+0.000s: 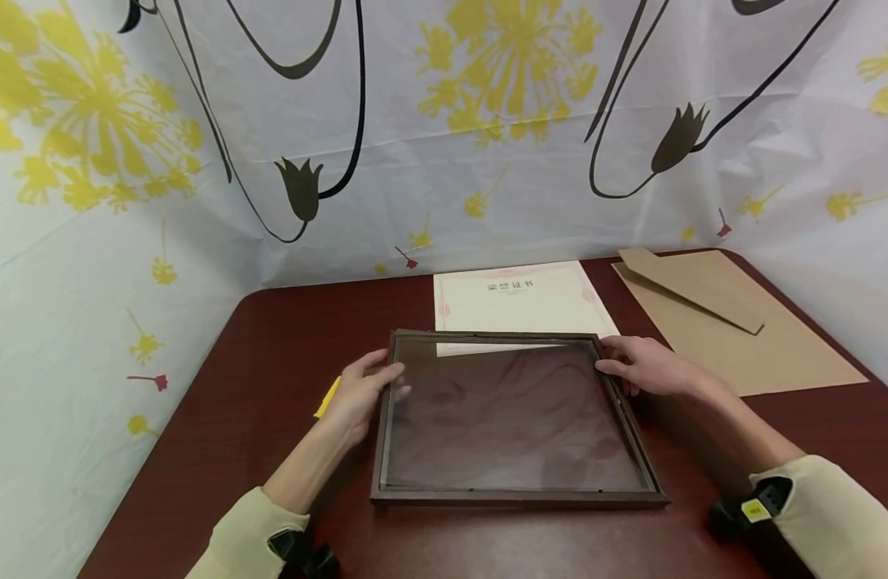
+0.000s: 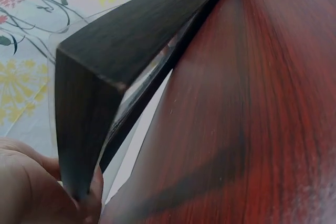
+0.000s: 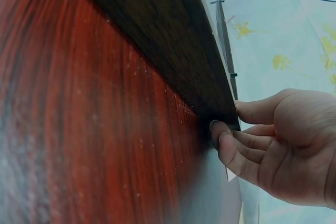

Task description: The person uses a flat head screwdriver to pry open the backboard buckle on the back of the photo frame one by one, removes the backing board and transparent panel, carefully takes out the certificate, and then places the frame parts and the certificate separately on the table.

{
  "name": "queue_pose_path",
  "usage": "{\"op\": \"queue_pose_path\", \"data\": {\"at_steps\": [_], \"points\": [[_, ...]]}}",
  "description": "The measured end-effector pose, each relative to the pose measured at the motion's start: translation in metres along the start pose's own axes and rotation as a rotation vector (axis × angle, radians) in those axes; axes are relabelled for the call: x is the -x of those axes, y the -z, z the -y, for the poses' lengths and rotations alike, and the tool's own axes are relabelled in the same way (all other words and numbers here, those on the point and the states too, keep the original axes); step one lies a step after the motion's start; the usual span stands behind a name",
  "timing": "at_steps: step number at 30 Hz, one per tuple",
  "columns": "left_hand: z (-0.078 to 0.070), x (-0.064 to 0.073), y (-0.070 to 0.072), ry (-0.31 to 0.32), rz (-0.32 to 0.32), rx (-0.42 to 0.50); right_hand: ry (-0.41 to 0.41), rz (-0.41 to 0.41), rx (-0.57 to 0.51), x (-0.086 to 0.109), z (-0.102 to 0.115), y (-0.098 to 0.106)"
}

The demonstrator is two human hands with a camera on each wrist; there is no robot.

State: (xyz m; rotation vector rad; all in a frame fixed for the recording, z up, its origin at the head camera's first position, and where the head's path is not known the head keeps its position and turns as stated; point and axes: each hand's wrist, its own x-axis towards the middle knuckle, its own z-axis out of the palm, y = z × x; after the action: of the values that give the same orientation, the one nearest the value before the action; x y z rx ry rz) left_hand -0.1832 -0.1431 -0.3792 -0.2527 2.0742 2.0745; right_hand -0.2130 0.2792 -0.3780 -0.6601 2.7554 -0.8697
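Note:
A dark brown picture frame (image 1: 520, 500) with a clear pane (image 1: 516, 426) inside its border is held over the table by both hands. My left hand (image 1: 357, 396) grips its left side, thumb on top and fingers curling beneath. On the opposite side, my right hand (image 1: 645, 366) pinches the frame near the far right corner; the right wrist view shows fingertips (image 3: 226, 142) under the edge. A gap shows between frame and tabletop in the left wrist view. Behind the frame lies a cream certificate (image 1: 516, 301) with a pink border, its lower part seen through the pane.
A brown paper envelope (image 1: 770, 338) with its flap raised lies at the back right of the reddish-brown table (image 1: 270, 346). Some yellow object (image 1: 327, 397) is mostly hidden behind the left hand. Flower-printed cloth (image 1: 386, 121) encloses the table's back and sides.

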Motion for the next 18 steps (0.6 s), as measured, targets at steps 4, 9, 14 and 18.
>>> {"op": "queue_pose_path", "data": {"at_steps": [4, 9, 14, 18], "points": [[0.0018, 0.0043, 0.0052, -0.005, -0.018, -0.182, 0.013, -0.005, 0.014, -0.0013, 0.0002, -0.0013], [0.0049, 0.0057, 0.0086, -0.015, -0.004, -0.276, 0.021, -0.014, 0.035, -0.0026, -0.0011, -0.0019], [0.0072, 0.0046, 0.0081, -0.043, -0.011, -0.351, 0.007, -0.015, 0.041, -0.0019, -0.0010, -0.0019], [0.0101, 0.0024, 0.0074, -0.055, -0.013, -0.387, 0.016, -0.014, 0.036, -0.0012, -0.0004, -0.0021]]}}
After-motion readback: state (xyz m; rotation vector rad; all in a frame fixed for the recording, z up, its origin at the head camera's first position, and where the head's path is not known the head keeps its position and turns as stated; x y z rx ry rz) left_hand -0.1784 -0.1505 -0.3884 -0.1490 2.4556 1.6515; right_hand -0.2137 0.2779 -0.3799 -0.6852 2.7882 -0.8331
